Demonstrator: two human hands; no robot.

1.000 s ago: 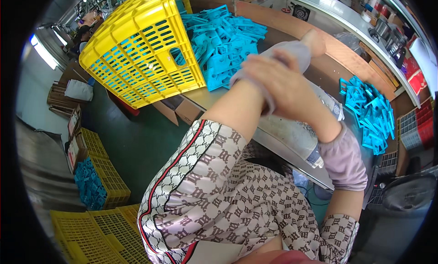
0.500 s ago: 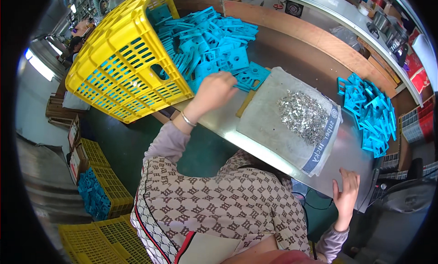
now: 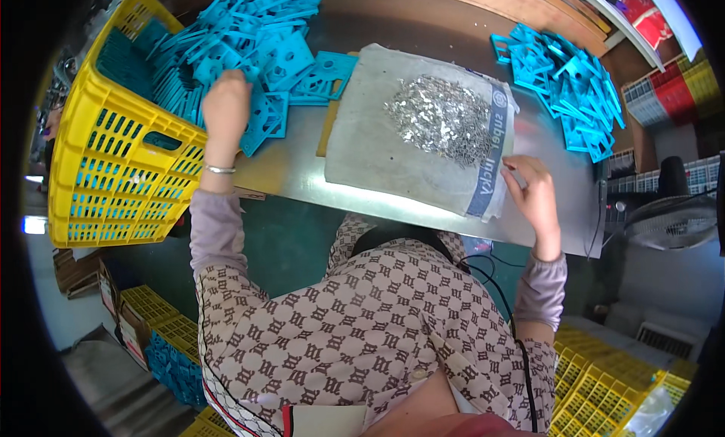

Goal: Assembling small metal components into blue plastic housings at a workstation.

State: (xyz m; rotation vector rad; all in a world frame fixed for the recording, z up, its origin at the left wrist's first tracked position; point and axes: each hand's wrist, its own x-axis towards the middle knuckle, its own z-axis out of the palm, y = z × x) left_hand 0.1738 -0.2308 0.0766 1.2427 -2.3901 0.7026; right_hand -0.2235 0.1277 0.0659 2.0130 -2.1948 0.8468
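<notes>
Head view: reaching into the blue plates (image 3: 257, 41), I judge.
Left hand (image 3: 226, 112) curled over them, grip hidden from me; right hand (image 3: 535, 192) loosely open beside the grey sack (image 3: 377, 158). Next move calls for parting overlapped plates.

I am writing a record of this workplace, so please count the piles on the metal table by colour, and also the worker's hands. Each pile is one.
Blue: 2 (left pile, right pile)
Silver: 1 (pile of small metal pieces)
Bare hands: 2 (left hand, right hand)
Total: 5
</notes>
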